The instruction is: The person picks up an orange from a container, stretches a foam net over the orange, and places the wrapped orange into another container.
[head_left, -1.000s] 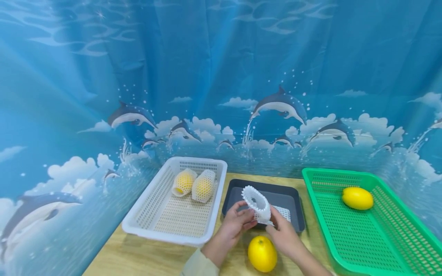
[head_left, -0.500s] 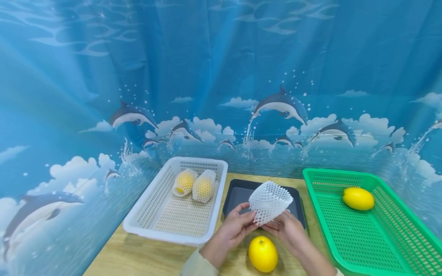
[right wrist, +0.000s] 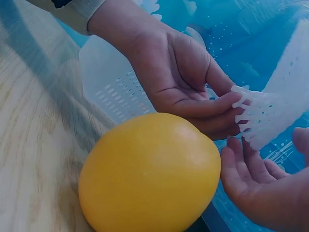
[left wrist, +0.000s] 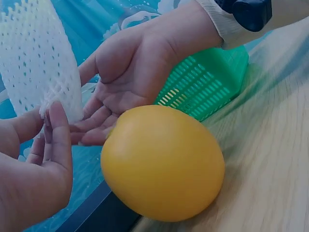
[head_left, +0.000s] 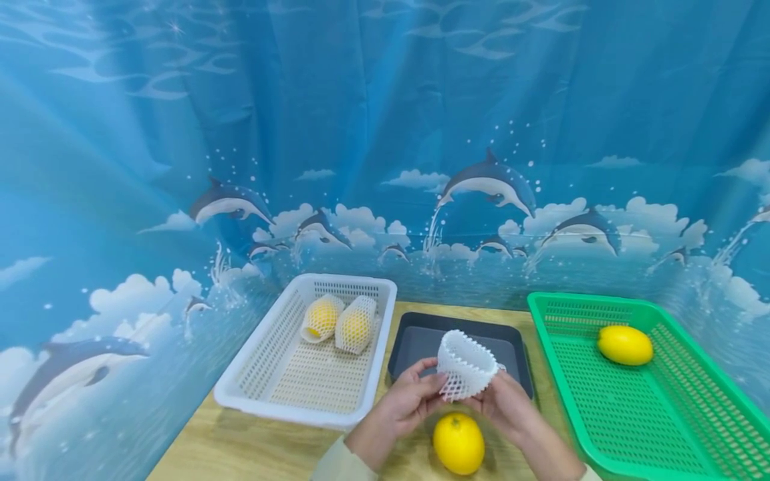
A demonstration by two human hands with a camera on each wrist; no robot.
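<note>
A white foam fruit net [head_left: 466,367] is held above the dark tray, its wide mouth facing up. My left hand [head_left: 406,401] pinches the net's lower left edge between thumb and fingers; the left wrist view shows this pinch at the gathered end. My right hand [head_left: 511,404] touches the net's right side. In the right wrist view, the thumb and fingers of the right hand [right wrist: 265,186] stand apart, with fingertips at the net's lower end. Below both hands, a yellow oval fruit [head_left: 458,443] rests on the wooden table, untouched.
At left stands a white basket [head_left: 283,414] with two netted yellow fruits [head_left: 355,325]. The shallow dark tray [head_left: 415,334] lies behind my hands. A green basket [head_left: 577,427] at right holds a bare yellow fruit [head_left: 625,345]. A blue dolphin-print curtain [head_left: 385,133] hangs behind.
The foam net has been turned in my hands: its mouth tilted left, then its side lay upward, and now the mouth faces up. My right hand has shifted from its lower end to its right side.
</note>
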